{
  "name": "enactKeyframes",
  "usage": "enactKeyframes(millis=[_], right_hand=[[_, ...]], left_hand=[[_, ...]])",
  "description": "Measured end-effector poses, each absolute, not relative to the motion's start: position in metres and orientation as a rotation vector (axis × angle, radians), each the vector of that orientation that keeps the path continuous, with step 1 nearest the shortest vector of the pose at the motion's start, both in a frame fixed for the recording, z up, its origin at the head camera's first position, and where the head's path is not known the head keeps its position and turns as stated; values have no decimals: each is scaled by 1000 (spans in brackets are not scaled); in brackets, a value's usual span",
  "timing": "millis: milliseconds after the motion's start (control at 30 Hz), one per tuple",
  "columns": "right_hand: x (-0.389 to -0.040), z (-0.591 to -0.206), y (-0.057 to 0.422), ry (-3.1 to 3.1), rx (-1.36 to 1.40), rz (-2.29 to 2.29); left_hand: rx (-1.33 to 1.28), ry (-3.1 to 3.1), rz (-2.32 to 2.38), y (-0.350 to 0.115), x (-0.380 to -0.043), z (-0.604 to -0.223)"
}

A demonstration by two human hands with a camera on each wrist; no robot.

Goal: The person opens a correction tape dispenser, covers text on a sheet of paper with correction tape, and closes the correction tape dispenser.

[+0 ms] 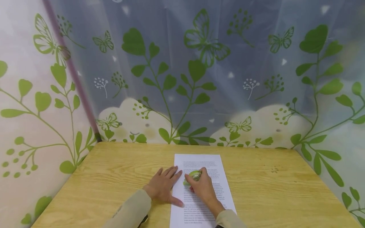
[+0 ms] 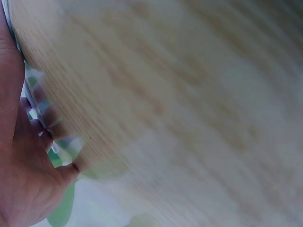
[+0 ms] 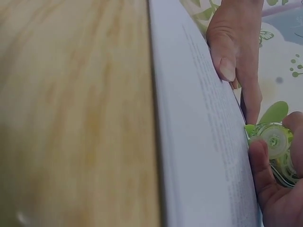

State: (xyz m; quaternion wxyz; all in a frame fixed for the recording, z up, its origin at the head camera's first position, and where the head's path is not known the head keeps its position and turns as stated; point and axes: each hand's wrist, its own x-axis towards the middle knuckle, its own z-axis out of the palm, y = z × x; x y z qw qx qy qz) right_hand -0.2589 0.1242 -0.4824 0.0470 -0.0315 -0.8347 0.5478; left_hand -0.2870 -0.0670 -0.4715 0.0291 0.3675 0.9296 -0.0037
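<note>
Correction-tape dispenser (image 1: 195,174), green and clear, pinched between thumb and fingers of the right hand (image 1: 206,189). Held at the printed sheet (image 1: 202,207), by the upper part of the text, left of its centre line. Contact of tip with paper: cannot tell.

Key relation: dispenser lies just right of the left hand (image 1: 163,185), roughly level with the gap between its index finger and thumb. Long axis slants in the head view, one end low toward the left margin, the other up and right into the grip. Right hand nearest, being the holder; left hand close by, not touching the dispenser.

Left hand spread flat, fingers straight, holding nothing; fingertips and thumb reach over the sheet's left edge, the rest of the hand on the wooden table (image 1: 265,190).

Sheet lies lengthwise, top edge just short of the table's far edge, lower end cut off by the frame. One leaf or several: unclear.

In the way: left thumb and index flank the margin; right hand covers some print beneath it. Dark marks (image 1: 274,170) on the table toward its far right corner, well apart. Leaf-and-butterfly curtain (image 1: 211,101) behind the far edge.
</note>
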Motion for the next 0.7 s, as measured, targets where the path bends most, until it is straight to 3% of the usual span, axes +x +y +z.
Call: enactKeyframes(millis=[700], right_hand=[[-262, -481, 124, -2650, -90, 1489]], left_hand=[[1108, 2864, -7, -66, -289, -472]])
